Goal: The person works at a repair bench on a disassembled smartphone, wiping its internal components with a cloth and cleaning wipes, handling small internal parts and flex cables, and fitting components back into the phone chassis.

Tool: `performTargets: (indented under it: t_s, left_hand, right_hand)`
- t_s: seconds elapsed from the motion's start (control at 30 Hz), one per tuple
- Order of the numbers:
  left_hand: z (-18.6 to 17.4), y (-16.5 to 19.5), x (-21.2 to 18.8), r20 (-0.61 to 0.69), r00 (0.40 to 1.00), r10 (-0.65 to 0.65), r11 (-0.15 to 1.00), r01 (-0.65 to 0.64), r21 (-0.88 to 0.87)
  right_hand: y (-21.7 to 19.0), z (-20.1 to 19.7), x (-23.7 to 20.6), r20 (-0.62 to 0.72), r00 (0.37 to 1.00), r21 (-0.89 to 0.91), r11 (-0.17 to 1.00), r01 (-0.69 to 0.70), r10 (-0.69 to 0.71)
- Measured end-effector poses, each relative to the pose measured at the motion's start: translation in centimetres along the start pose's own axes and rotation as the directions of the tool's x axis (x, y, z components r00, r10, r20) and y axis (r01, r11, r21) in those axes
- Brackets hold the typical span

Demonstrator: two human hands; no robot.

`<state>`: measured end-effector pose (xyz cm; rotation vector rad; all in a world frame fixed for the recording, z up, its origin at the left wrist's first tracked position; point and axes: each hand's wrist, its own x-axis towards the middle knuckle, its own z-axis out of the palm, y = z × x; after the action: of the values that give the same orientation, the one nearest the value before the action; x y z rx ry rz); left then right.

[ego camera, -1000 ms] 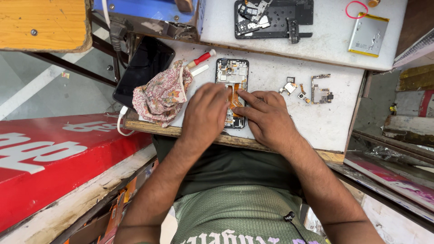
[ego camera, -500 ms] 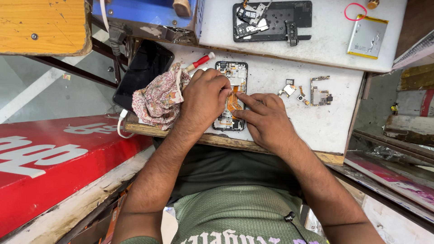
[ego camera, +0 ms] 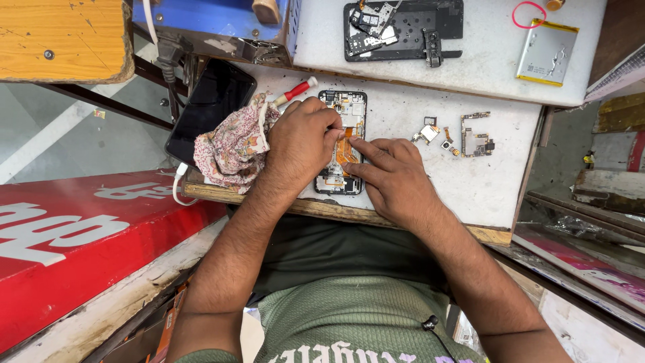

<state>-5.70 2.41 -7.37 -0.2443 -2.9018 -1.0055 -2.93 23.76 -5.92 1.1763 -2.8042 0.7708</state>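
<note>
An opened smartphone (ego camera: 344,144), its back cover removed and its internal boards exposed, is laid flat on the white worktop (ego camera: 497,188), near the front edge and directly in front of the person. The left hand (ego camera: 300,144) is placed over the left side of the phone, with the fingers curled closed around a screwdriver with a red-and-white handle (ego camera: 293,92); the handle projects up and to the left from the fist, and the tip is hidden under the fingers. The right hand (ego camera: 393,178) is rested on the right side of the phone, with the index and middle fingers extended and pressed on an orange flex cable (ego camera: 345,152) at the middle of the phone; nothing is gripped by it.

Just left of the phone, a floral cloth (ego camera: 232,148) is bunched beside a black tablet (ego camera: 208,107). To the right, small circuit boards (ego camera: 474,134) are laid out. On the raised shelf behind, a black phone frame (ego camera: 410,27) and a silver battery (ego camera: 545,52) are placed.
</note>
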Motion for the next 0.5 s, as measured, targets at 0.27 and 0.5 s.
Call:
performTargets:
  t_s: [0.27, 0.5]
  left_hand:
    - [-0.08, 0.17, 0.08, 0.049, 0.999, -0.023, 1.000, 0.023, 0.012]
    - [-0.26, 0.04, -0.30, 0.013, 1.000, 0.010, 1.000, -0.009, -0.015]
  right_hand:
    - [0.12, 0.19, -0.16, 0.023, 1.000, -0.023, 1.000, 0.005, -0.004]
    - [0.10, 0.07, -0.18, 0.058, 0.998, -0.059, 0.998, 0.036, -0.033]
